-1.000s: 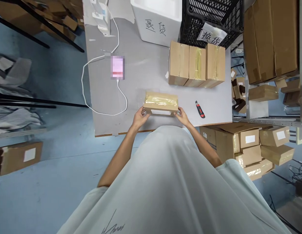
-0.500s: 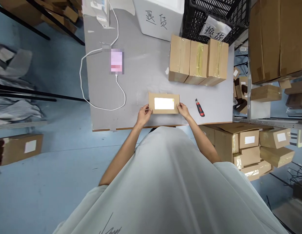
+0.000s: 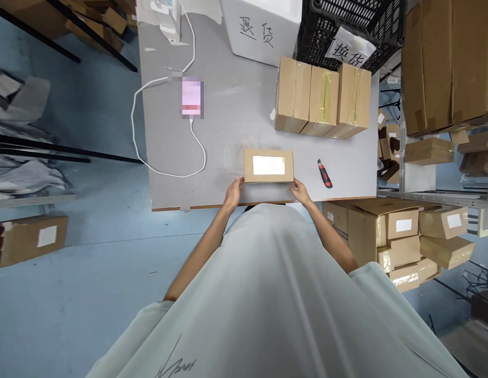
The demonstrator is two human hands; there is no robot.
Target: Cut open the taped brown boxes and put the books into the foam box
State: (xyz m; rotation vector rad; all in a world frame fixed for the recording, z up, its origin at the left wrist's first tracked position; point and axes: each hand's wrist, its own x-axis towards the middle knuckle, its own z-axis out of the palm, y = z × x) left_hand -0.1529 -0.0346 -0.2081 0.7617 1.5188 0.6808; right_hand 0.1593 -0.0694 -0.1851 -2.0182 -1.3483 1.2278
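A cardboard carton with a white label (image 3: 269, 166) is held or steadied on or just above the desk (image 3: 228, 121), its near corners met by the left hand (image 3: 233, 194) and the right hand (image 3: 301, 192); the label is probably left uncovered and the carton kept level that way. Whether either grip is closed on it or merely touching cannot be told. Right of the carton, a red-and-black utility knife (image 3: 324, 174) is laid, seemingly within easy reach. Beyond and right of it, three taped cartons (image 3: 323, 97) are lined up, presumably to save space; straight beyond, a white bin (image 3: 263, 37) is set. The desk is grey and scuffed. Far left of the carton, blue floor (image 3: 110, 278) is exposed.
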